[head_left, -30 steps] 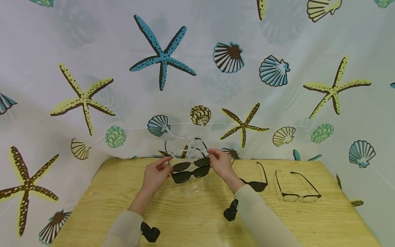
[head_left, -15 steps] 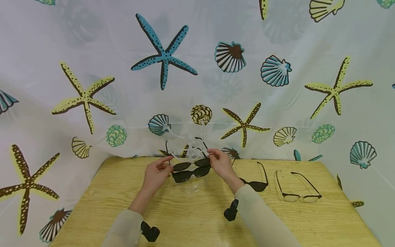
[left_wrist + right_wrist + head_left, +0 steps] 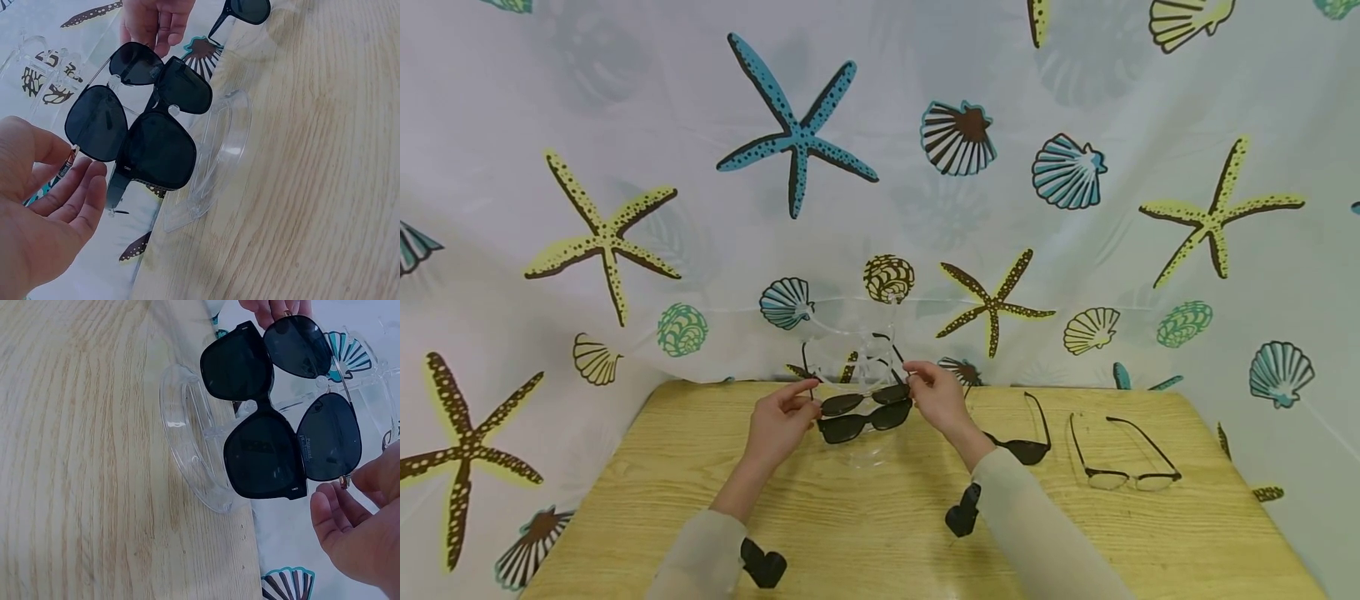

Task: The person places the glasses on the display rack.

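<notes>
A pair of thin-framed sunglasses (image 3: 841,405) with a double bridge sits on a clear display stand (image 3: 868,460), just above thick black sunglasses (image 3: 844,428). My left hand (image 3: 781,425) pinches the thin pair's temple near its hinge. At the opposite hinge, my right hand (image 3: 938,398) pinches the other temple. The left wrist view shows the left thumb and fingers around the temple beside the dark lens (image 3: 95,124). From the right wrist, the metal hinge (image 3: 344,482) shows between thumb and fingers. The lower black pair (image 3: 262,453) touches neither hand.
To the right on the wooden table (image 3: 880,533) lie another black pair of sunglasses (image 3: 1028,452), partly behind the right wrist, and clear-lensed glasses (image 3: 1107,480) with their temples unfolded. A white curtain (image 3: 880,225) printed with starfish and shells hangs behind and beside the table.
</notes>
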A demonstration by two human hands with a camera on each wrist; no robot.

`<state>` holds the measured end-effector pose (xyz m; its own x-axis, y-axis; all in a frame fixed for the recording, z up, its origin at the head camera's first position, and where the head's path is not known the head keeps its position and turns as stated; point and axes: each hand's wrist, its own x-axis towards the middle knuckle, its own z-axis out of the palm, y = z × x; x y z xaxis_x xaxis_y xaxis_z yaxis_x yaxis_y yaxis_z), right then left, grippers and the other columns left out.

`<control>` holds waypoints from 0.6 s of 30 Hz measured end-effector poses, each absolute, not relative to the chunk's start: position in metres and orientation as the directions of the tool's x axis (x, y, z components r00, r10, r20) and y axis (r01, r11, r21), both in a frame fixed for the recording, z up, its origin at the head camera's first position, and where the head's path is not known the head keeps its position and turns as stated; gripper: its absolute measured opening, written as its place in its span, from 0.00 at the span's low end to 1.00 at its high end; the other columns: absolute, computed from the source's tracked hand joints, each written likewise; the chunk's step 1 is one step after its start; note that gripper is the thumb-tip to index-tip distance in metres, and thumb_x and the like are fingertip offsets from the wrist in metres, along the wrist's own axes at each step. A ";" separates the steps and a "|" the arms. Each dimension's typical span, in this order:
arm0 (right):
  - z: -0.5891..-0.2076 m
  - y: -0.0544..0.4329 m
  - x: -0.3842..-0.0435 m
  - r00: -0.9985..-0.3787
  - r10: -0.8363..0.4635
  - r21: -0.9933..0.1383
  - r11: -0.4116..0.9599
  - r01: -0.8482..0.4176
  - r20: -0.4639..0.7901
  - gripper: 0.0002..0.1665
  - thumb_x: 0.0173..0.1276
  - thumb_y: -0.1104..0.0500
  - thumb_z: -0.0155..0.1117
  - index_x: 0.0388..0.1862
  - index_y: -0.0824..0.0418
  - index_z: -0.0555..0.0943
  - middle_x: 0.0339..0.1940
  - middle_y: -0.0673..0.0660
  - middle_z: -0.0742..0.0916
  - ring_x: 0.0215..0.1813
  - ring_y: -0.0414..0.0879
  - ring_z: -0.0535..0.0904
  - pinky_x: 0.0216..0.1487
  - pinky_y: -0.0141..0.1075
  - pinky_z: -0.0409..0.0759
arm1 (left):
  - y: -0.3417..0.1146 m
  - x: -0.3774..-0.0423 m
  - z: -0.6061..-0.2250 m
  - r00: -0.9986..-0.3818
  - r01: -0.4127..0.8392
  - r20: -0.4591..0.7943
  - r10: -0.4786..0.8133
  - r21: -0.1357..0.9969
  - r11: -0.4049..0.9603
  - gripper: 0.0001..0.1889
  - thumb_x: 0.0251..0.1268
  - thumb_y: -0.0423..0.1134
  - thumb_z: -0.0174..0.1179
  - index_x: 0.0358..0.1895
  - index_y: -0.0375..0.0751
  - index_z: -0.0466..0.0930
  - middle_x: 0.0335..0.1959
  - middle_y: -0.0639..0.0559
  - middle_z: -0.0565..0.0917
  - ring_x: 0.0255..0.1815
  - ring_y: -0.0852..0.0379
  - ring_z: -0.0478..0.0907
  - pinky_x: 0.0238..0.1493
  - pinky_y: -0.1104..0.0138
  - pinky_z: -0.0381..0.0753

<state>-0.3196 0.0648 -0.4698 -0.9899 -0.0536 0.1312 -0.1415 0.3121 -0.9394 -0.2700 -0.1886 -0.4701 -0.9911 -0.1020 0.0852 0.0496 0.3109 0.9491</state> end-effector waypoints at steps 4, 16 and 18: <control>-0.467 0.068 -0.318 -0.989 -0.064 -0.930 0.335 -0.148 0.135 0.19 0.81 0.65 0.54 0.65 0.66 0.84 0.49 0.71 0.88 0.46 0.63 0.87 0.30 0.29 0.74 | -0.189 -0.269 -0.470 -0.992 0.048 0.082 -0.100 0.952 0.302 0.21 0.78 0.33 0.61 0.70 0.39 0.81 0.50 0.35 0.90 0.44 0.49 0.90 0.42 0.72 0.87; -0.459 0.087 -0.309 -0.983 -0.053 -0.897 0.402 -0.182 0.176 0.18 0.83 0.61 0.56 0.65 0.61 0.84 0.50 0.66 0.89 0.50 0.57 0.87 0.40 0.37 0.81 | -0.192 -0.252 -0.464 -0.984 0.081 0.137 -0.113 0.911 0.405 0.23 0.77 0.37 0.63 0.72 0.42 0.79 0.60 0.36 0.86 0.62 0.40 0.85 0.57 0.62 0.87; -0.457 0.093 -0.306 -0.982 -0.046 -0.898 0.400 -0.184 0.181 0.18 0.83 0.60 0.57 0.65 0.60 0.85 0.50 0.65 0.89 0.50 0.58 0.87 0.41 0.38 0.81 | -0.191 -0.246 -0.462 -0.981 0.083 0.149 -0.128 0.906 0.415 0.22 0.77 0.37 0.63 0.71 0.42 0.80 0.62 0.37 0.86 0.63 0.41 0.84 0.62 0.59 0.86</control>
<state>-0.3064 0.0931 -0.4569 -0.9824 -0.0462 0.1808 -0.1840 0.4002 -0.8977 -0.2464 -0.1905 -0.4617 -0.9806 -0.1278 0.1489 0.0835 0.4151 0.9059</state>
